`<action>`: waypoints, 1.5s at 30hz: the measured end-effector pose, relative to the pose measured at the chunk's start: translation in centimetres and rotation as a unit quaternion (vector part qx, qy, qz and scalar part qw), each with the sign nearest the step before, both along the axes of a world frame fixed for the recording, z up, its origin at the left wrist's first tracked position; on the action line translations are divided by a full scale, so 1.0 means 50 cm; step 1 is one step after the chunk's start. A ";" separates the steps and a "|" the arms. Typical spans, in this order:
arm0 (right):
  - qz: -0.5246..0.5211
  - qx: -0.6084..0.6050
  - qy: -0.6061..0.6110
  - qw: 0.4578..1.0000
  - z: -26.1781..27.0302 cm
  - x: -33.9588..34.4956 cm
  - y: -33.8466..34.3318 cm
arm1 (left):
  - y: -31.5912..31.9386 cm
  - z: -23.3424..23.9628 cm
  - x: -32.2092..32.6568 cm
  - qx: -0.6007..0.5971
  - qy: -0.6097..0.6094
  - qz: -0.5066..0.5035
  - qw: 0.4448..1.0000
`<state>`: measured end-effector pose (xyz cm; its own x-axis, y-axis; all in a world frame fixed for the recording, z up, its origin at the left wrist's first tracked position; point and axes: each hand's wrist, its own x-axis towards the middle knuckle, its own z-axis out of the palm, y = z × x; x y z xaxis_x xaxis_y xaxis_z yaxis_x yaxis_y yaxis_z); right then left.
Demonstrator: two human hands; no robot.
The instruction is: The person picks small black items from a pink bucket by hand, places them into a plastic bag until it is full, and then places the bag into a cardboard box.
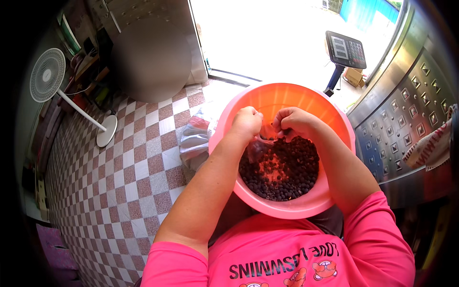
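A pink plastic basin [287,212] rests before me at my lap, its bottom covered with many small dark round berries or seeds [292,184]. Over its far half, my left hand [248,123] grips the edge of a small clear plastic bag [259,150] that hangs down into the basin. Close to the bag's mouth is my right hand [294,122], its fingers curled, with dark pieces showing between them. The fingertips of the right hand are partly hidden, and I cannot tell whether they touch the bag.
Left of the basin lies a white plastic sack [195,143]. A white standing fan [106,131] is on the checkered tile floor [138,186]. An electronic scale's display [346,49] rises beyond the basin, near a cardboard box [354,77]. An embossed metal door [401,107] stands close on the right.
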<state>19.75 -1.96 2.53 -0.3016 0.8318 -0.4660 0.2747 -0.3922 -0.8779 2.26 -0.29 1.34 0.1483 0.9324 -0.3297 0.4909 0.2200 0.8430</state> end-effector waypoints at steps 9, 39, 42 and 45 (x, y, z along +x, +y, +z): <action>0.294 -0.105 -0.269 0.911 -0.100 -0.031 -0.019 | 0.002 -0.001 -0.003 0.022 -0.023 -0.003 0.999; 0.459 0.211 -0.306 0.807 -0.248 -0.142 -0.146 | 0.019 -0.033 0.005 0.053 -0.047 -0.031 0.997; 0.498 0.153 -0.324 0.790 -0.237 -0.141 -0.143 | 0.025 -0.045 0.006 0.084 -0.037 -0.048 0.995; 0.587 0.104 -0.352 0.721 -0.237 -0.142 -0.139 | 0.021 -0.030 0.007 0.046 -0.044 -0.031 0.997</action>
<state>12.63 -8.89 -9.30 -0.6039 0.2694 -0.7502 0.7174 0.5939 -0.3642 2.63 0.78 -0.16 0.2315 0.9462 -0.2262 0.4246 0.1109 0.8985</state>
